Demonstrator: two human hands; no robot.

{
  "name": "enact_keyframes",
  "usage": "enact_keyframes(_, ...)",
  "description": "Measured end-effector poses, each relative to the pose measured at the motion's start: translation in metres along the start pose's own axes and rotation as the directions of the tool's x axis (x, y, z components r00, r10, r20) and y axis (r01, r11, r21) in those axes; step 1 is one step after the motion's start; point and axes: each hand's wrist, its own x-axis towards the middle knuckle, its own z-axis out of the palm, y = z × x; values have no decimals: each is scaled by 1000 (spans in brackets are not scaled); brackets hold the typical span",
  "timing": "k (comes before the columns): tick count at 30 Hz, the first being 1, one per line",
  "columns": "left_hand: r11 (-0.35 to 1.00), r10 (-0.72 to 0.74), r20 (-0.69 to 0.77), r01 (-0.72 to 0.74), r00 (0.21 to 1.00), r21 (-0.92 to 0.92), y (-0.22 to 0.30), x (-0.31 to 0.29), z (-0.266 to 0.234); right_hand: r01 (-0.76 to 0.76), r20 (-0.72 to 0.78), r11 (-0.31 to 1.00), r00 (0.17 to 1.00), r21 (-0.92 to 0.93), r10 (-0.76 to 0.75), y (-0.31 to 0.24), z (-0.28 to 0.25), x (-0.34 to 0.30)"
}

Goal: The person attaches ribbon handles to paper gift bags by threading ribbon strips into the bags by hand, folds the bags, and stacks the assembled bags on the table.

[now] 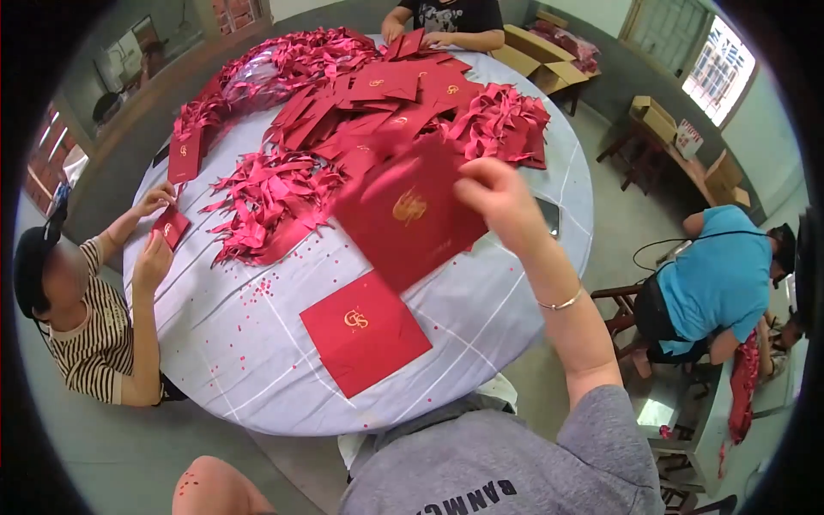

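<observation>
My right hand [496, 196] pinches a flat red gift bag [410, 215] by its upper right edge and holds it tilted above the table; the bag is slightly blurred and bears a gold emblem. Below it, nearer to me, another flat red bag [365, 335] with a gold emblem lies on the pale checked tablecloth [481, 343]. It seems to overlap a further red piece, whose kind I cannot make out. My left hand is out of the picture; bare skin dotted with red specks [215, 489] shows at the lower left edge.
Red ribbons [270, 197] and stacked red bags [378, 90] cover the table's far half. A dark phone [548, 216] lies at the right edge. A person in stripes [103, 318] holds a small red bag [171, 227] on the left; another person [451, 21] works opposite. Cardboard boxes [545, 60] stand behind.
</observation>
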Motion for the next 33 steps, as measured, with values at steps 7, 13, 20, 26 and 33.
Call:
enact_keyframes(7,941,106,51,-117,993,316,58,-49,-343,-58,-435,981,890,185,135,95,-48,-11)
enact_keyframes(13,679,210,141,-248,967,691,78,-46,-414,-48,-515,989,857,-139,-31,108,-23,-20)
enact_keyframes(20,805,-270,252,75,929,588,81,-103,-262,377,37,501,825,-779,-563,65,8,-57)
enact_keyframes(26,776,-631,759,122,161,619,27,-206,-240,422,344,94,832,-902,-434,80,28,-18)
enact_keyframes(33,689,-687,721,238,-84,684,4,-219,-233,337,287,125,908,-933,-305,61,39,0)
